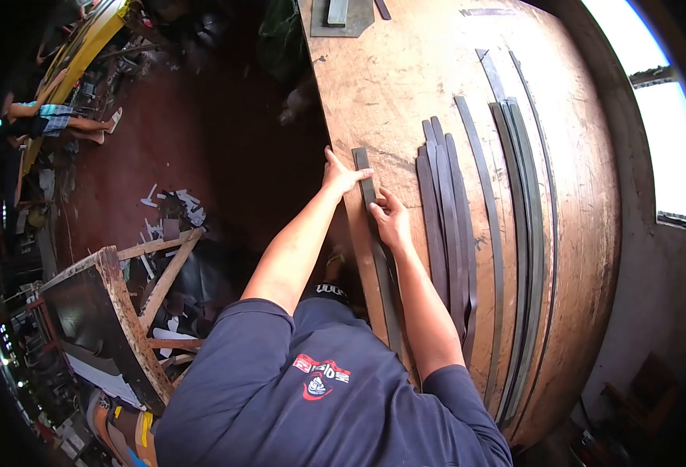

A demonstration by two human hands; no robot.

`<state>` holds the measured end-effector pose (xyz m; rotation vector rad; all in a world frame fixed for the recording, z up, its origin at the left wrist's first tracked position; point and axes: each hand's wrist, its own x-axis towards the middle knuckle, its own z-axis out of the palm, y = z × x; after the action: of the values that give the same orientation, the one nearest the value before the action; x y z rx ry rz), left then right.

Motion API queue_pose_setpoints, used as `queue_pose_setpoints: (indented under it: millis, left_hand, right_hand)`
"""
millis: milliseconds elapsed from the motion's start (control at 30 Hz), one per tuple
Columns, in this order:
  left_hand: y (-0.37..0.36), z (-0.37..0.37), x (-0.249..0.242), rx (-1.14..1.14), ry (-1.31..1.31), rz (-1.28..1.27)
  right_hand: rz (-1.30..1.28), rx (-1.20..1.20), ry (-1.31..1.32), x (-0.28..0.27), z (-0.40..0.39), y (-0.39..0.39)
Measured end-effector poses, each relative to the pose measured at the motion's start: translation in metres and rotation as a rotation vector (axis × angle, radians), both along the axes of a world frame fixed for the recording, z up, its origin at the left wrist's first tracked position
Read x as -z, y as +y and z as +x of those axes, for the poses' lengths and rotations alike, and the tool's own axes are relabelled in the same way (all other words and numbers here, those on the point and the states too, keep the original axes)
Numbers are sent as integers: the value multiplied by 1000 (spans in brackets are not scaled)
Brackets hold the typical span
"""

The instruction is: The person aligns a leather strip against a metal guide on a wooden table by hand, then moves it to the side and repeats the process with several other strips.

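A long dark flat strip (383, 268) lies lengthwise along the near left edge of a wooden table (405, 70). My left hand (341, 177) is at that edge, its thumb stretched across the top of the strip and its index finger pointing away from the thumb. On the strip's other side is my right hand (392, 222), fingers curled in and the thumb at the strip's edge; its fingertips are partly hidden. Right of my hands lies a bundle of dark strips (450, 226). The strip's near end is hidden by my body.
More long strips (518, 233) and a single strip (479, 171) lie farther right. A metal bar (337, 12) rests on a dark plate (362, 22) at the far end. A wooden frame (129, 319) stands left, near white scraps (191, 206). A person (47, 117) sits upper left.
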<state>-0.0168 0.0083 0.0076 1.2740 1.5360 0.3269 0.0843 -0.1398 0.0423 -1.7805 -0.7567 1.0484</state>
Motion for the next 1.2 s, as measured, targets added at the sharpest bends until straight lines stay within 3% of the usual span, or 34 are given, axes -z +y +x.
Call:
queue_pose_setpoints:
  millis: [33,200,400,500,600,800,867,1000,1067,1200]
  left_hand:
    - [1,-1,2,9,-2,-23]
    - [5,-2,9,19,-30,-29]
    - [6,-2,13,15,-35,-37]
    - [7,-2,17,18,-39,-30]
    - [7,-2,17,22,-45,-31]
    - [5,-2,12,25,-34,-37]
    - [5,-2,14,26,-28,-35]
    - [6,-2,23,26,-82,-11]
    - [6,-1,21,23,-89,-17]
    - [4,3,17,-13,-29,47]
  right_hand:
    - [35,12,114,0,2,-7]
    - [-22,-68,146,-15,9,-36]
    - [-61,-128,-5,-20,3,-42]
    - [-5,-101,-2,-4,1,-44]
    - [145,-128,-211,4,0,-45]
    - [33,-102,-98,-2,-3,-37]
    - [-98,-140,122,-4,5,-32]
    - [-84,-207,341,-7,14,-25]
    - [130,-273,448,-4,14,-25]
    - [140,-308,320,3,13,-31]
